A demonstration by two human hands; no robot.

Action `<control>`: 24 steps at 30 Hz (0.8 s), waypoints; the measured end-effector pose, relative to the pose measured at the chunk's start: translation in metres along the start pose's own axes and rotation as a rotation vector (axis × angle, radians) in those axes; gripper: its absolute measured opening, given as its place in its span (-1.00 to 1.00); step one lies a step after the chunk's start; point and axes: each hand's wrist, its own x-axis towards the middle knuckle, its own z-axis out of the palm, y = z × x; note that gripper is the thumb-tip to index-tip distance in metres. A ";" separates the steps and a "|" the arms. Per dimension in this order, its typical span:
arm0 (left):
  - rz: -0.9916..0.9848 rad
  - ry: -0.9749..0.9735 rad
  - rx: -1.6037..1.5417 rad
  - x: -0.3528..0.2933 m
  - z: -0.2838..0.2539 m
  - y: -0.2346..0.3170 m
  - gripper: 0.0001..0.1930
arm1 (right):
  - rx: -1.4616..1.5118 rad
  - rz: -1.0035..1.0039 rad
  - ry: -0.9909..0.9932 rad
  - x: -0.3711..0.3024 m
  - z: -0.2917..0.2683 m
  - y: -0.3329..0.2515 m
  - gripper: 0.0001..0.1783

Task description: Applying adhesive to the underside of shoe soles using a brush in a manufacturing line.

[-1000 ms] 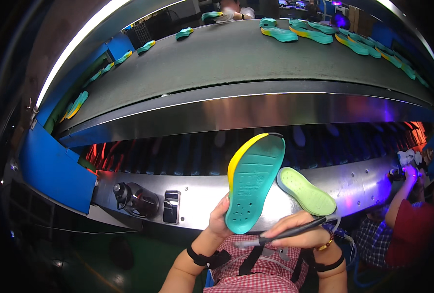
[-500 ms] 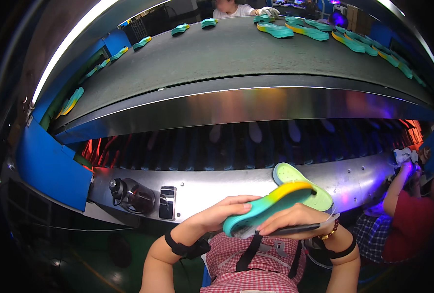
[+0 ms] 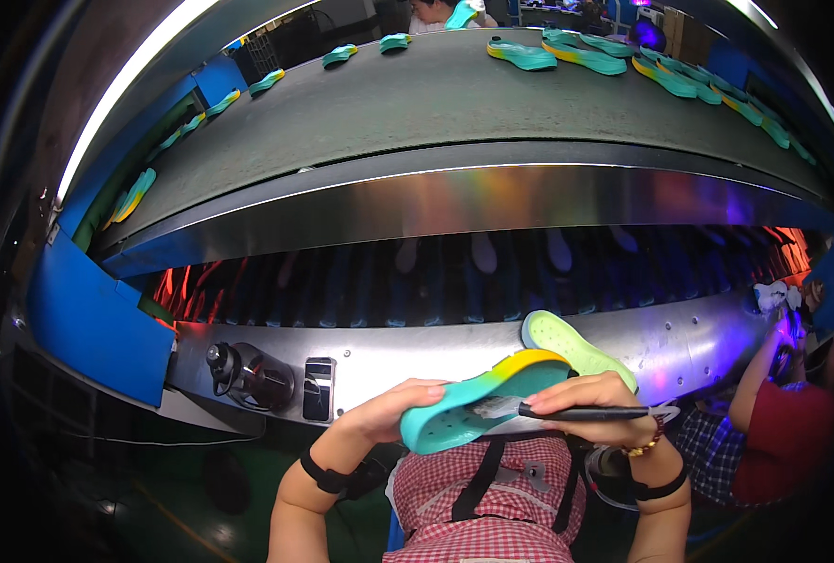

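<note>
My left hand (image 3: 400, 405) grips the heel end of a teal and yellow shoe sole (image 3: 454, 392), tilted with its hollow inner side toward me. In my right hand (image 3: 597, 405) is a black-handled brush-like tool (image 3: 586, 413), held across the sole's opening. A whitish patch shows inside the sole by the handle's left end; I cannot tell whether it is bristles. Behind my right hand, a light green sole (image 3: 572, 345) lies on the metal ledge (image 3: 398, 361).
On the ledge stand a dark bottle (image 3: 252, 375) and a phone (image 3: 318, 389). Beyond, a grey conveyor belt (image 3: 370, 117) carries several teal and yellow soles (image 3: 586, 60). A person in red (image 3: 788, 432) works at right; another person (image 3: 431, 14) is across the belt.
The sole in my hands has shifted left and turned, showing more of its inside. My right hand has moved up and right with the tool. Across the belt, a gloved hand has lifted a sole.
</note>
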 end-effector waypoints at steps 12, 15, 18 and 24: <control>0.467 -0.026 -0.779 0.043 0.005 -0.035 -0.17 | -0.022 0.199 0.114 0.003 0.016 -0.007 -0.78; 0.293 -0.030 -0.834 0.055 0.017 -0.057 -0.12 | 0.189 0.422 0.270 0.005 0.033 0.016 -0.76; 0.366 0.186 -0.743 0.062 0.029 -0.062 -0.11 | -0.061 0.071 0.323 0.003 0.049 0.029 -0.77; 0.448 0.292 -0.751 0.053 0.010 -0.047 -0.12 | -0.160 -0.095 -0.034 -0.012 0.053 0.010 -0.83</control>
